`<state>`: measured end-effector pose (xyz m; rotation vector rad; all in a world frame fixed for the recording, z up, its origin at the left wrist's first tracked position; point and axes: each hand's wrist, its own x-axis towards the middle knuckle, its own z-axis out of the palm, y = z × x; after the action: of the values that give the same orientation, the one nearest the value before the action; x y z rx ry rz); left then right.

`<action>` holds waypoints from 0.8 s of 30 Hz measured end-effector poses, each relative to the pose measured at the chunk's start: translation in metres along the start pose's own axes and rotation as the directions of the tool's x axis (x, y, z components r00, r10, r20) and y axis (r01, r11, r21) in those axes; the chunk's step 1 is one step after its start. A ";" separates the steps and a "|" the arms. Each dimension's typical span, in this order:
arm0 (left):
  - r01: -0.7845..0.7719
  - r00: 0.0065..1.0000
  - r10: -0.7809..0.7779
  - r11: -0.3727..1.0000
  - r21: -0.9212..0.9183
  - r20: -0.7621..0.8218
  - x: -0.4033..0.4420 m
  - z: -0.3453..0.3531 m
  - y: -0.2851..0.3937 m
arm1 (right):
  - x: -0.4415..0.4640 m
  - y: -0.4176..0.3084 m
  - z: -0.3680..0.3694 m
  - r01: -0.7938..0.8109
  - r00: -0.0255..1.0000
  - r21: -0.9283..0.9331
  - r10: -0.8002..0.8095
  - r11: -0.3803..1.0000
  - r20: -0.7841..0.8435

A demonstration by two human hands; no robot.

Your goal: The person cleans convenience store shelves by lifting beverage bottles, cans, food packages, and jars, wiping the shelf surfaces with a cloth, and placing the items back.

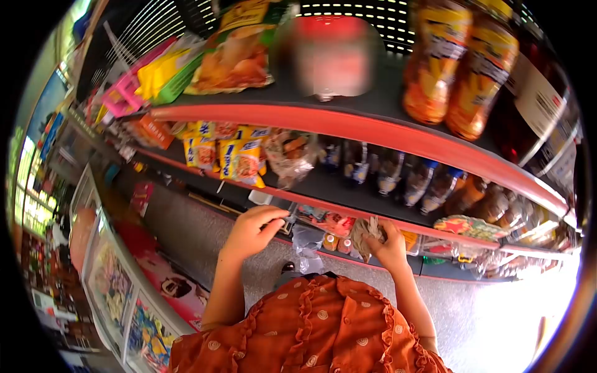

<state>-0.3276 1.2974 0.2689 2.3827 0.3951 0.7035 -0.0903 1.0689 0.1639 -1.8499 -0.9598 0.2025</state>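
My right hand is closed around a crumpled grey-brown cloth, in front of the lower shelves. My left hand is held out at about the same height with nothing visible in it. A gap shows between its thumb and bent fingers. Just beyond the left hand, yellow snack packets and a clear plastic bag of brown food sit on the middle shelf. To their right stands a row of dark bottles with blue labels.
The red-edged upper shelf holds a large food bag, a blurred red-and-white thing and two orange drink bottles. A glass-topped chest freezer stands at my left. Plastic bags hang low at the right.
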 end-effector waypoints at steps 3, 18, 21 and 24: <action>0.092 0.991 -0.087 0.995 -0.046 0.105 -0.021 -0.016 -0.021 | 0.032 -0.021 0.037 0.015 1.000 -0.071 -0.016 0.997 -0.012; 0.362 0.890 -0.363 0.931 0.055 0.276 -0.116 -0.152 -0.207 | 0.068 -0.128 0.261 0.138 0.780 -0.113 -0.038 0.984 0.624; 0.406 0.888 -0.405 0.913 0.040 0.216 -0.139 -0.176 -0.242 | 0.080 -0.158 0.327 0.245 0.680 -0.059 -0.128 0.968 0.722; 0.430 0.893 -0.436 0.900 0.076 0.107 -0.169 -0.210 -0.263 | 0.092 -0.190 0.393 0.317 0.579 -0.029 -0.169 0.948 0.797</action>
<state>-0.6129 1.5261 0.1773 2.2511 0.8671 0.3420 -0.3349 1.4419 0.1558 -1.7396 -1.8910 0.8501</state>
